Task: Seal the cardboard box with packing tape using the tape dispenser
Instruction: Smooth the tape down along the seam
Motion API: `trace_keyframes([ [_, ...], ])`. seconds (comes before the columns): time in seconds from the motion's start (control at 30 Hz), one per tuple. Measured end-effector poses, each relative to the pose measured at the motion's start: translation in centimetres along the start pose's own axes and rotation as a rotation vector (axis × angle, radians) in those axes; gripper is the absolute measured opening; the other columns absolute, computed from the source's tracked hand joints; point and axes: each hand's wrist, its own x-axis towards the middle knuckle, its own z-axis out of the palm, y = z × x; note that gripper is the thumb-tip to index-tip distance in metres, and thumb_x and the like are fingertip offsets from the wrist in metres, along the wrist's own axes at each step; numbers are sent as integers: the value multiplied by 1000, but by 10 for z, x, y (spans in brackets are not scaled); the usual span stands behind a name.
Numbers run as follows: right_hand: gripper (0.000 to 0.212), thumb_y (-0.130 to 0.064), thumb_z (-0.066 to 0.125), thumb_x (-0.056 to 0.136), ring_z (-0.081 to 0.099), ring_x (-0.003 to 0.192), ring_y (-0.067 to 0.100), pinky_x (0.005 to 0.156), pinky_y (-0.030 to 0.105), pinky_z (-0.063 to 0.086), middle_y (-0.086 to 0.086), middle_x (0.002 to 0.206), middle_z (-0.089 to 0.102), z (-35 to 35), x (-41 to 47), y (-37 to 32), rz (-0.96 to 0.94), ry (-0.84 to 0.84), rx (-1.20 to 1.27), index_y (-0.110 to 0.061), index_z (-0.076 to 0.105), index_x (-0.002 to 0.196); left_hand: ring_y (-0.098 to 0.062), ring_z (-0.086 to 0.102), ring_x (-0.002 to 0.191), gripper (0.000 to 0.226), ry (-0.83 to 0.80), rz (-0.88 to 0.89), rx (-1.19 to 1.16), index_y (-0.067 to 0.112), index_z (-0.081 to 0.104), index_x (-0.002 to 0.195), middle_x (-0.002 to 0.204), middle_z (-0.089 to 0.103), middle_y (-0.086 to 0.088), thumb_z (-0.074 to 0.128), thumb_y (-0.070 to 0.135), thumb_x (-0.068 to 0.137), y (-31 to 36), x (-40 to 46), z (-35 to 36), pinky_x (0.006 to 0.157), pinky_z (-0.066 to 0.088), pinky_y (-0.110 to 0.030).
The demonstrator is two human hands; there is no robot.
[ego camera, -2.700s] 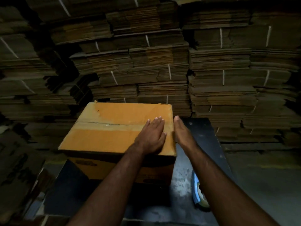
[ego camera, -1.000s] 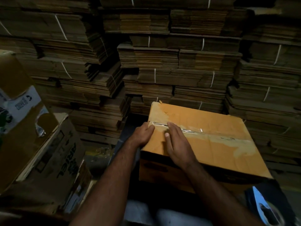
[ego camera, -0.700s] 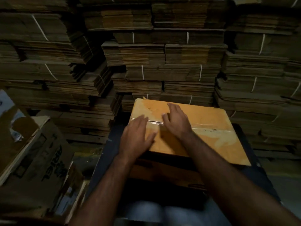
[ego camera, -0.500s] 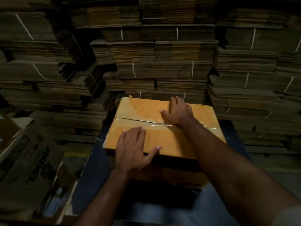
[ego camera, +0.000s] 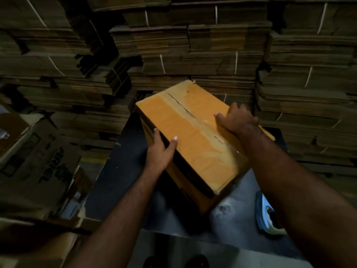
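An orange-brown cardboard box (ego camera: 195,144) sits skewed on a dark table (ego camera: 119,167), one corner pointing toward me. Clear packing tape (ego camera: 197,120) runs along its closed top seam. My left hand (ego camera: 161,149) grips the box's left top edge, thumb on top and fingers down the side. Over the far right edge my right hand (ego camera: 236,120) is clamped, fingers curled on the top. A blue tape dispenser (ego camera: 265,216) lies on the table at the right, partly hidden behind my right forearm.
Tall stacks of strapped flat cardboard (ego camera: 193,51) wall in the back and both sides. An open printed carton (ego camera: 34,165) stands at the left beside the table. A pale metal surface (ego camera: 193,252) lies at the near edge.
The box has been turned on the table, so its seam now runs diagonally away from me. Both hands moved from lying flat on the top to gripping opposite edges.
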Motion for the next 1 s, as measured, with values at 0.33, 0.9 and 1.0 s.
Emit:
trace_keyframes([
  [0.33, 75, -62, 66, 79, 49, 120, 34, 84, 44, 41, 12, 135, 48, -4, -75, 8, 176, -50, 199, -20, 44, 138, -31, 58, 113, 71, -80, -105, -62, 34, 40, 140, 130, 57, -7, 65, 37, 73, 40, 86, -26, 98, 49, -53],
  [0.9, 76, -67, 37, 93, 18, 146, 31, 107, 57, 31, -2, 165, -3, 52, -205, 12, 4, 49, 236, -32, 12, 156, -27, 8, 153, 76, -206, 602, 538, 14, 31, 155, 166, 14, -10, 40, 60, 94, -25, -25, -51, 120, 12, -39],
  [1.0, 75, -68, 35, 94, 18, 146, 31, 107, 56, 32, -1, 165, -2, 59, -222, 19, -19, 77, 272, -31, 12, 156, -25, 13, 152, 79, -159, 644, 534, 15, 35, 153, 165, 19, -8, 35, 63, 90, -32, -43, -57, 119, 18, -47],
])
